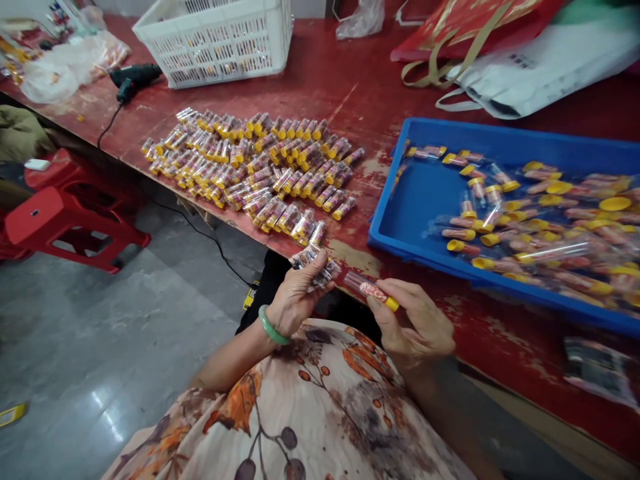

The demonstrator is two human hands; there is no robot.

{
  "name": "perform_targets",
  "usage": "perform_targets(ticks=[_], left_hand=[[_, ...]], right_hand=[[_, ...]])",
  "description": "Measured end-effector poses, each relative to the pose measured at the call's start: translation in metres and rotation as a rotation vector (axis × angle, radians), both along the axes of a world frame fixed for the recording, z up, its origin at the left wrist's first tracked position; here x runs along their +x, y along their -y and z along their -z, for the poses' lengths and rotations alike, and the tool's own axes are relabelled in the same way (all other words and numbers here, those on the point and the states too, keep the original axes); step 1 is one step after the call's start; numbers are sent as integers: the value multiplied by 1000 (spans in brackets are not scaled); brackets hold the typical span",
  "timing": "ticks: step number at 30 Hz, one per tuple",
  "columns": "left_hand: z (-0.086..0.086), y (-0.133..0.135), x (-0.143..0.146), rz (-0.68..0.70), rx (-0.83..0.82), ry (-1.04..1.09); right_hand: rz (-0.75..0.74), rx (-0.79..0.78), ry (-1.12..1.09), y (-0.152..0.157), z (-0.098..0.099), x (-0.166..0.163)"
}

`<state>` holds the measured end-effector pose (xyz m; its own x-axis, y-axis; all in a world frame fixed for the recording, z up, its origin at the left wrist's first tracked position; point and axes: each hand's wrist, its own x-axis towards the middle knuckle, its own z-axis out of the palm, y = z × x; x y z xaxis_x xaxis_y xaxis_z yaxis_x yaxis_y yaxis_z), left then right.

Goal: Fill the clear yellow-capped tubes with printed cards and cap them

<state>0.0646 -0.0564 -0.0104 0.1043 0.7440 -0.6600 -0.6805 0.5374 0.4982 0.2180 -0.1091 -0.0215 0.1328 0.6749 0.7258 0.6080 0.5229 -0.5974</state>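
Note:
Between the thumb and fingers of my right hand (415, 320) is a small clear tube with a yellow cap (367, 287); its reddish label with white lettering faces up. My left hand (297, 293) is closed around a crinkled bunch of clear printed plastic sleeves (325, 270), just left of the tube's far end. A gap shows between tube and sleeves. Beyond my left hand, rows of wrapped yellow-capped tubes (260, 163) lie on the red table (350, 87). To the right, a blue tray (420, 200) holds many loose tubes, blurred toward its right side.
A white slatted basket (225, 47) stands at the back, with a dark heat gun (133, 80) and its cord beside it. Bags (540, 67) lie at the back right. A pack of sleeves (600, 370) sits at the front right. Red stools (75, 220) stand on the left.

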Motion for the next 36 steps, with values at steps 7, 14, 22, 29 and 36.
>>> perform_targets(ticks=[7,14,22,29,36], left_hand=[[-5,1,3,39,-58,51],[-4,4,7,35,6,24],[-7,10,10,35,4,23],[-6,10,8,65,-18,16],[-6,7,4,99,-42,7]], right_hand=[[-35,64,189,2,5,4],[11,106,430,9,1,3],[-2,81,397,9,5,0],[4,17,77,5,2,-2],[-32,14,57,8,2,0]])
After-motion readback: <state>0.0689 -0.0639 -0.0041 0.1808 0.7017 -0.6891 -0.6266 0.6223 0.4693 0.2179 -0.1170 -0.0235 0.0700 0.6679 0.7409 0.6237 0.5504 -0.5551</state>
